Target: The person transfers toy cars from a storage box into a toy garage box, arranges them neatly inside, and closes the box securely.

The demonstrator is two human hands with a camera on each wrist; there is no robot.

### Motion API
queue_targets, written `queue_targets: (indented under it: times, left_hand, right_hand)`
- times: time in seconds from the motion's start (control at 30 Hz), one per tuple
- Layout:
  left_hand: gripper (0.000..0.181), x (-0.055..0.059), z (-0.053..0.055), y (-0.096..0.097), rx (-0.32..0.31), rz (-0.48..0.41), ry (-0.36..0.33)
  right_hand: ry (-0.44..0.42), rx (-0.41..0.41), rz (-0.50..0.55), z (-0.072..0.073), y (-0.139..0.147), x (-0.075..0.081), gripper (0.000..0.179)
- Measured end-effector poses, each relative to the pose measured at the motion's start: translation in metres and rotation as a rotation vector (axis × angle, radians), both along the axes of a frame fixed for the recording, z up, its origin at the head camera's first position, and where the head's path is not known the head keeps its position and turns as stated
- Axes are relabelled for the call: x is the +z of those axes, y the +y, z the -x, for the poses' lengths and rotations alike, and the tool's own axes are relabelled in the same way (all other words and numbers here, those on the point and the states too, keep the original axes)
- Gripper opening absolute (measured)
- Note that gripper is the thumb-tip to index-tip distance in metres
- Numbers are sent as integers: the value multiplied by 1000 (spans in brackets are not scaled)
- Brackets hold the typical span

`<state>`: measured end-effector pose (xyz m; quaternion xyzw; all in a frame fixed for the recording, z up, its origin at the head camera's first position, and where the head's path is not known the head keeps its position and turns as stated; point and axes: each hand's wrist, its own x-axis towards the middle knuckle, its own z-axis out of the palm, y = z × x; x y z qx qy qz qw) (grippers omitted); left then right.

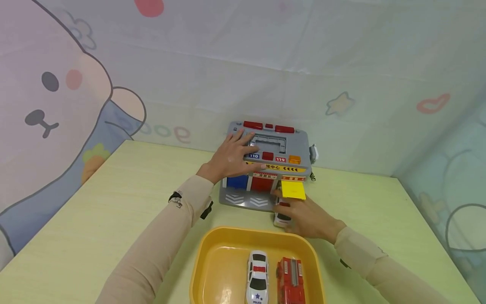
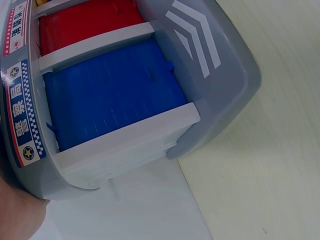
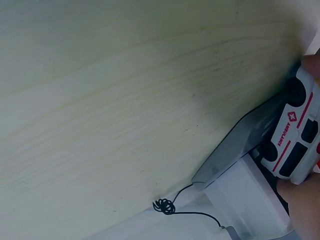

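A grey toy garage stands near the wall, with a blue door and a red door down. Its yellow door is raised over the right bay. My left hand rests spread on the left of the roof, thumb along the front edge. In front of the right bay, my right hand grips a white toy ambulance by its ends, with one end of it inside the opening. The raised door hides part of the ambulance and fingers in the head view.
In front of the garage is a yellow tray, holding a white police car and a red fire truck. A coiled black cord hangs at the garage's right side. A printed cloth covers the wall behind.
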<state>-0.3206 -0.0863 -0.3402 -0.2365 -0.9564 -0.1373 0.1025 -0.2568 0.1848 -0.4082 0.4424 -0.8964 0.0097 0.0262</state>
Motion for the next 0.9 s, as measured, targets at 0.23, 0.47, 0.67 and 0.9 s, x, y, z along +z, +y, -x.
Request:
queue_targets:
  times: [0.23,0.47,0.67,0.9]
  left_hand:
    - [69,0,1,1,4,12,6]
    - [69,0,2,2,2,17,15]
    - [68,-1,2,0,-1,9,5]
    - [68,-2,1,-1,-9,-5,-2]
  right_hand:
    - [5,9,14,3,5,-1,56]
    - [68,38,28,5,8,-3,58]
    - [232,105,17,10,10,-8,59]
    - [320,80,18,9,16,-12,58]
